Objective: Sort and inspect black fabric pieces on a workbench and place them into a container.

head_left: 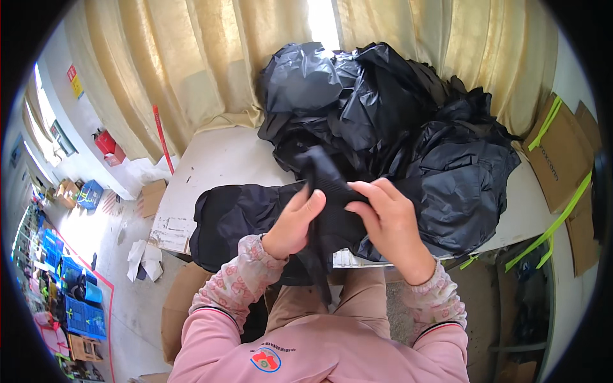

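Observation:
In front of my body I hold a black cloth piece (338, 214) with a ribbed patch; part of it is blurred and a strip hangs down toward my lap. My left hand (295, 220) is closed on its left side, thumb pointing up. On the right side, my right hand (391, 220) pinches its edge between thumb and fingers. A stack of dark cloth pieces (233, 220) lies on the white table (220, 156) just left of my left hand. Behind both hands, large black plastic bags (383, 102) are heaped; what they contain is hidden.
Beige curtains (166, 64) hang behind the table. Cardboard sheets (559, 159) with yellow-green straps stand at the right. On the floor to the left are a brown carton (182, 306), crumpled white paper (147, 258) and blue crates (85, 317). A red extinguisher box (110, 147) is by the wall.

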{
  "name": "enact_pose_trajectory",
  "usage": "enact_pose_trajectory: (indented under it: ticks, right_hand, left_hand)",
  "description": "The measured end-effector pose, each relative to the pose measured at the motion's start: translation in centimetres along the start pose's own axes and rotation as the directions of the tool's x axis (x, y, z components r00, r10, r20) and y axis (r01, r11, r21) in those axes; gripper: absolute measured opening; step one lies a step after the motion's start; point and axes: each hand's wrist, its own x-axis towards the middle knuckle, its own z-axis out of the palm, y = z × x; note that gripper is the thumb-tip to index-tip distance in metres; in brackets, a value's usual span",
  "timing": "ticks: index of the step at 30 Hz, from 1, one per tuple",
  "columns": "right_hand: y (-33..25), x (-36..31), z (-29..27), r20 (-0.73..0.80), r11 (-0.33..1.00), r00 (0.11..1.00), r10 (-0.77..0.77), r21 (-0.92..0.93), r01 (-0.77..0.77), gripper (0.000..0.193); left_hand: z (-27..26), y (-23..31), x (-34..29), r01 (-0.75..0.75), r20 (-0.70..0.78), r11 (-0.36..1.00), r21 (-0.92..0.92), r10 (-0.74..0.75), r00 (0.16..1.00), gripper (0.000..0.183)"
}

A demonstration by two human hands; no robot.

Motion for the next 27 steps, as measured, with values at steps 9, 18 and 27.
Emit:
enact_pose_trajectory:
  ticks: [9, 18, 27]
  right_hand:
    - [2.0, -0.1, -2.9, 0.102, 0.996, 0.994, 0.038, -0.086, -0.029, 0.018]
    - [0.5, 1.0, -3.4, 0.214, 1.0, 0.977, -0.005, 0.0, 0.005, 0.021]
    - [2.6, 5.5, -5.9, -0.003, 0.75, 0.912, 0.411, 0.57, -0.336, 0.017]
  left_hand:
    - [-4.7, 4.5, -1.2, -0.341, 0.07, 0.926, 0.164, 0.333, 0.94, 0.02]
    - [-4.5, 6.8, 0.5, -0.439, 0.065, 0.75, 0.494, 0.472, 0.879, 0.018]
    - [-14.9, -4.0, -6.7, -0.036, -0.03, 0.987, 0.155, 0.041, 0.999, 0.104]
